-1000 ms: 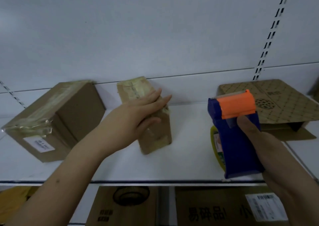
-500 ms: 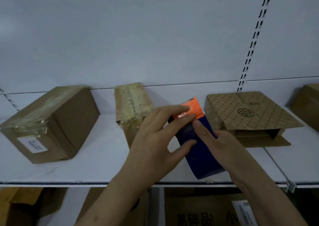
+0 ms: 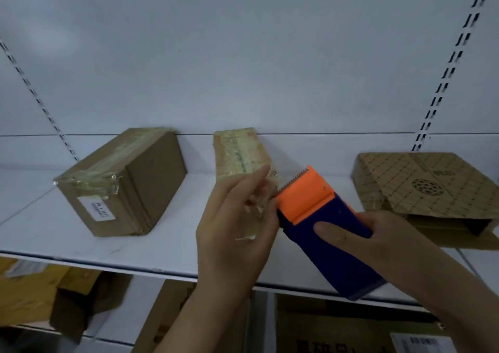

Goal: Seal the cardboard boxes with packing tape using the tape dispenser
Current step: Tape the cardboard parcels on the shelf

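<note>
My right hand (image 3: 378,247) grips a blue tape dispenser (image 3: 332,242) with an orange serrated head, held tilted over the shelf's front edge. My left hand (image 3: 232,234) pinches a clear strip of packing tape (image 3: 259,209) coming off the orange head. Just behind my left hand stands a narrow cardboard box (image 3: 239,153), its top covered in yellowish tape. A larger taped box (image 3: 127,182) with a white label lies to the left. A flat patterned box (image 3: 421,185) with an open front flap sits at the right.
All three boxes rest on a white shelf (image 3: 81,242) against a white back panel with slotted uprights. Below the shelf edge are more cardboard cartons (image 3: 332,328) and yellow parcels (image 3: 27,290).
My left hand left the narrow box, reached the dispenser head and now pulls tape from it. My right hand brought the dispenser left and tilted it. The view shifted right.
</note>
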The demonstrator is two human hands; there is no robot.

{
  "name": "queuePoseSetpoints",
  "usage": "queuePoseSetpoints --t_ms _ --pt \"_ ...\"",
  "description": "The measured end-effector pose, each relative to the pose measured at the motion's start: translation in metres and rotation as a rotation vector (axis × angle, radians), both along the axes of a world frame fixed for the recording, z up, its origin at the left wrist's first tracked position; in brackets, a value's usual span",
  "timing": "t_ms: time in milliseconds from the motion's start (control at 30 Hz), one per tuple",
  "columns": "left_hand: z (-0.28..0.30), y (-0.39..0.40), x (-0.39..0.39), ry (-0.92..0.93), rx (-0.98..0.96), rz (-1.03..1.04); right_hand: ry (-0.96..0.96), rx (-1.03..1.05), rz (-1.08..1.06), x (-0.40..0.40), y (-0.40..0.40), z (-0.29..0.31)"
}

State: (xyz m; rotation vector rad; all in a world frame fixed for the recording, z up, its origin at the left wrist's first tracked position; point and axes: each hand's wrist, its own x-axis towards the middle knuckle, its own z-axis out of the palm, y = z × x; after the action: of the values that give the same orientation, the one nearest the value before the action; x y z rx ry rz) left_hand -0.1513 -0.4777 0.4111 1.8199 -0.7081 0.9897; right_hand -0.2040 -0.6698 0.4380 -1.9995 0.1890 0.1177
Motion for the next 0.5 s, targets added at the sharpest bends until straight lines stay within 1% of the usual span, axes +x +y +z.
queuePoseSetpoints --t_ms 33,100,167,267,367,400,500 --pt "0.001 0.004 -0.001 0.061 -0.094 0.024 -0.002 -0.019 0.036 0.001 0.000 0.001" --pt "0.006 0.014 -0.005 0.245 -0.305 0.033 0.005 -0.066 0.094 0.001 0.001 0.003" --pt "0.009 0.023 -0.006 0.407 -0.434 0.025 0.001 -0.104 0.133 0.003 0.004 0.005" --pt "0.015 0.037 -0.007 0.545 -0.448 0.005 -0.001 -0.181 0.172 0.007 0.004 0.008" --pt "0.022 0.047 -0.006 0.711 -0.536 -0.144 -0.012 -0.220 0.244 0.009 0.001 0.012" --pt "0.023 0.049 -0.005 0.744 -0.530 -0.161 0.003 -0.237 0.265 0.009 0.003 0.012" --pt "0.018 0.053 -0.002 0.766 -0.499 -0.161 0.048 -0.413 0.316 0.011 0.011 0.011"
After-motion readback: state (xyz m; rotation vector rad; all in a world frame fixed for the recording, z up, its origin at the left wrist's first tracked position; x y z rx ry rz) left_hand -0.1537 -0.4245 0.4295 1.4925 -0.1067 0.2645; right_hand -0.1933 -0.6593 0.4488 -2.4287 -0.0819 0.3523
